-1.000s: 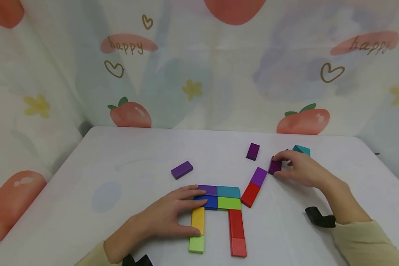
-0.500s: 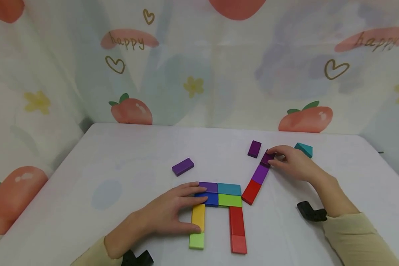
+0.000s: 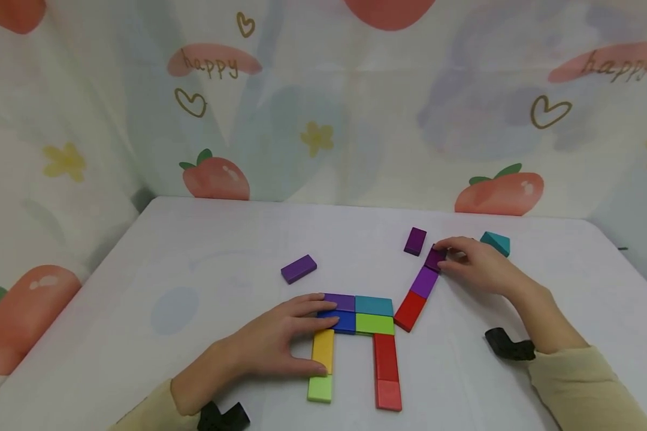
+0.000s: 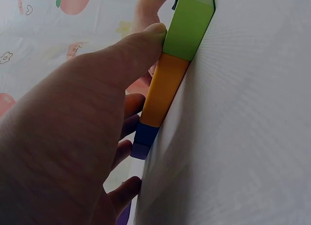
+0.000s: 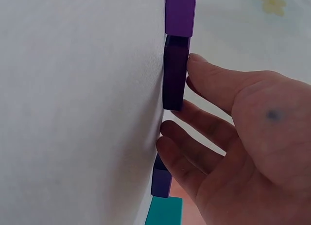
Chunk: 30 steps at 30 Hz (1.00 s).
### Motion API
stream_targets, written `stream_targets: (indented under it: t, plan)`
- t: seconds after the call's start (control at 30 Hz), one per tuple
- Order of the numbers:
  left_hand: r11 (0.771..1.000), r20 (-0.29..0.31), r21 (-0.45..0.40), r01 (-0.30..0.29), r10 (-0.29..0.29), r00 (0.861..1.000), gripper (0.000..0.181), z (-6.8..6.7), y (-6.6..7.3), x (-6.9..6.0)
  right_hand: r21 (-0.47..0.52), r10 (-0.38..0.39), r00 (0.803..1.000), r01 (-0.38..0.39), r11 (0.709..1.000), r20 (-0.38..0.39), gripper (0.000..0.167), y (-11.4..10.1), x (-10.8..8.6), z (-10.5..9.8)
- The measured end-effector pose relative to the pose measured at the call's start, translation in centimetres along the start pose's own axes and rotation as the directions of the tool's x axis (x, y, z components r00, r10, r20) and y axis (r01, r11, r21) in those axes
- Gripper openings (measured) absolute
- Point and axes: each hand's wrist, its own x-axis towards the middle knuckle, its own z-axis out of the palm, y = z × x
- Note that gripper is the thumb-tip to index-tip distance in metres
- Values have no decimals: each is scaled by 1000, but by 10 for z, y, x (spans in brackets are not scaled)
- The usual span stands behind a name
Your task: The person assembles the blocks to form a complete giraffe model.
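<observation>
My right hand (image 3: 480,266) pinches a dark purple block (image 5: 175,77) between thumb and fingers. This block lies at the far end of a slanting row, against a lighter purple block (image 3: 424,282), with a red block (image 3: 410,311) at the near end. My left hand (image 3: 269,344) rests on the main arrangement with fingers spread. Its fingertips touch the violet block (image 3: 342,301) and the blue block (image 3: 347,322); its thumb lies where the yellow block (image 3: 323,353) meets a light green block (image 3: 320,389). Teal (image 3: 374,305) and lime (image 3: 374,324) blocks join these on the right.
A long red block (image 3: 385,358) and a shorter coral-red one (image 3: 389,395) form the right leg. Loose purple blocks lie at the back (image 3: 415,241) and left (image 3: 299,269). A teal triangular block (image 3: 496,242) stands behind my right hand on the white table (image 3: 113,335).
My right hand has moved left with the dark purple block, which now lines up with the slanting row's far end. My left hand stays on the blocks.
</observation>
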Motion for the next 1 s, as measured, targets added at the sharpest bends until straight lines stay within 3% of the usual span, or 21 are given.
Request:
stream_targets:
  t: [0.47,0.67,1.0]
  plan:
    - [1000,0,8,-12,12,1000,73,1,-1,1,15,-17,1000,17,1000,0,39,-4,-4,-3]
    - [1000,9,5,-3,3,1000,74,1,-1,0,12,23,1000,-22,1000,-12,40,-6,-4,-2]
    - [1000,-3,14,-18,18,1000,73,0,-1,0,-15,67,998,-67,998,-1,52,-16,24,-8]
